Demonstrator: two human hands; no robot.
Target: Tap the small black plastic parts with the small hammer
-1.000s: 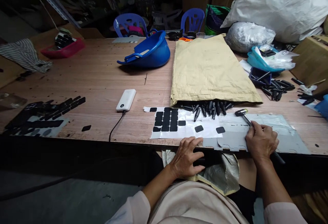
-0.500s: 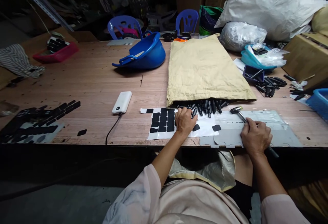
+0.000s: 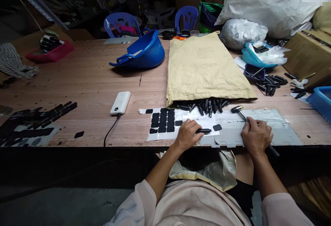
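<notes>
My left hand [image 3: 188, 133] grips a black cylindrical piece [image 3: 204, 131], which lies level over the white sheet [image 3: 168, 137] and points right. Rounded black patches [image 3: 162, 121] sit in rows on that sheet, left of the hand, and a single patch [image 3: 217, 127] is to the right of the piece. My right hand [image 3: 257, 134] is closed round the handle of a small hammer [image 3: 242, 114], its head resting over the grey mat [image 3: 279, 127]. Several more black pieces [image 3: 210, 106] stick out from under a tan sack [image 3: 207, 71], beyond both hands.
A white power bank [image 3: 120, 102] with a cable lies left of the sheet. Farther back is a tilted blue basin [image 3: 147, 52]. At the right are a turquoise basin [image 3: 261, 60], loose black pieces [image 3: 271, 83], a cardboard box [image 3: 307, 55] and a blue container [image 3: 322, 103].
My left hand has moved toward me and slightly right, away from the pile, with the black piece now turned sideways. My right hand still holds the hammer. The view has shifted slightly.
</notes>
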